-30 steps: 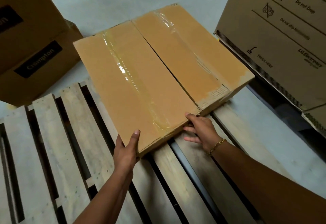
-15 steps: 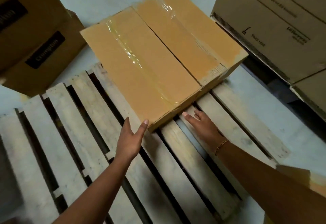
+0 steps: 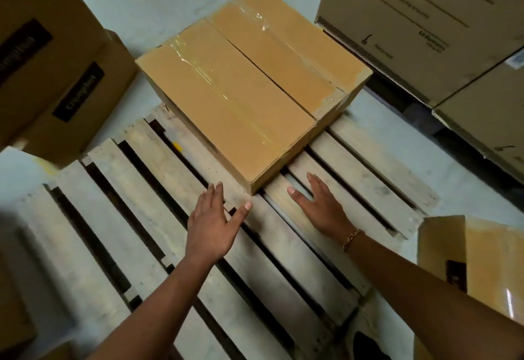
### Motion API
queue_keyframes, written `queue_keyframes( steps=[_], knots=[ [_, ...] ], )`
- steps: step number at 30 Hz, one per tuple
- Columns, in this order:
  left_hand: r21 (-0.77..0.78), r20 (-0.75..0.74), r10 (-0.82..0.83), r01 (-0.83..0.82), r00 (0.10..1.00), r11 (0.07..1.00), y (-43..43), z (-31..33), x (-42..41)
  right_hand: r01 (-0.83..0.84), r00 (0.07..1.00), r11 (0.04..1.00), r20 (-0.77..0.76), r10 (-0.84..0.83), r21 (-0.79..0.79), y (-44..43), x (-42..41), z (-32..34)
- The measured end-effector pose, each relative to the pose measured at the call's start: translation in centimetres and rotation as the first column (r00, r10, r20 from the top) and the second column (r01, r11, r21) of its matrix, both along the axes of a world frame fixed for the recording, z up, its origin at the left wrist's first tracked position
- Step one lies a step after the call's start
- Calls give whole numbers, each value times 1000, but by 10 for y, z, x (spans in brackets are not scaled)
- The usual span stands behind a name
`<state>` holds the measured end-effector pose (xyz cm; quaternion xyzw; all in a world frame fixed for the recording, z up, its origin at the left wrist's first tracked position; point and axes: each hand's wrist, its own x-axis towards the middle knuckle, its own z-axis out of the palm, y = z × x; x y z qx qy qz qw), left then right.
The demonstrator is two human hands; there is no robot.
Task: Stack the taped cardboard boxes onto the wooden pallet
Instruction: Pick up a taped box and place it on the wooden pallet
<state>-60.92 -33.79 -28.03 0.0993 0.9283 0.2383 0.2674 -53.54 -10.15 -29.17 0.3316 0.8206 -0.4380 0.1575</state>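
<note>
One taped box (image 3: 241,90) sits flat on far end of wooden pallet (image 3: 136,198), looks placed. Left hand (image 3: 212,223) and right hand (image 3: 320,206) both spread wide, empty, hovering just short of its near corner. Most slats bare, so stacking barely started imo. More boxes on floor: printed ones at left (image 3: 65,76), another at right (image 3: 479,263). Box smooth tan card, glossy wrinkled tape; pallet rough pale planks, dark gaps.

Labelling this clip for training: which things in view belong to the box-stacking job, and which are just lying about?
Job:
- taped box, resting on the pallet
- wooden pallet
- left hand and right hand, both open
- taped box at right edge

Just lying about:
- black-labelled cartons
- large printed cartons
</note>
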Motion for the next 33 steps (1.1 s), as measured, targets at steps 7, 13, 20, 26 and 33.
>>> queue_keyframes(
  steps=[7,13,20,26,33],
  knots=[
    [-4,9,-133,133,991,991,-25,17,15,107,994,994,-2,-107,36,-40,46,12],
    [40,14,-241,241,970,970,-52,30,29,183,981,977,46,-189,111,-79,90,34],
    [34,32,-328,327,944,944,-67,55,72,213,973,972,70,-221,102,-93,152,62],
    [-38,67,-363,366,929,930,-20,55,148,223,972,974,62,-225,46,-45,227,56],
    [-17,145,-395,402,907,916,105,26,282,306,949,951,67,-309,43,55,360,35]
  ],
)
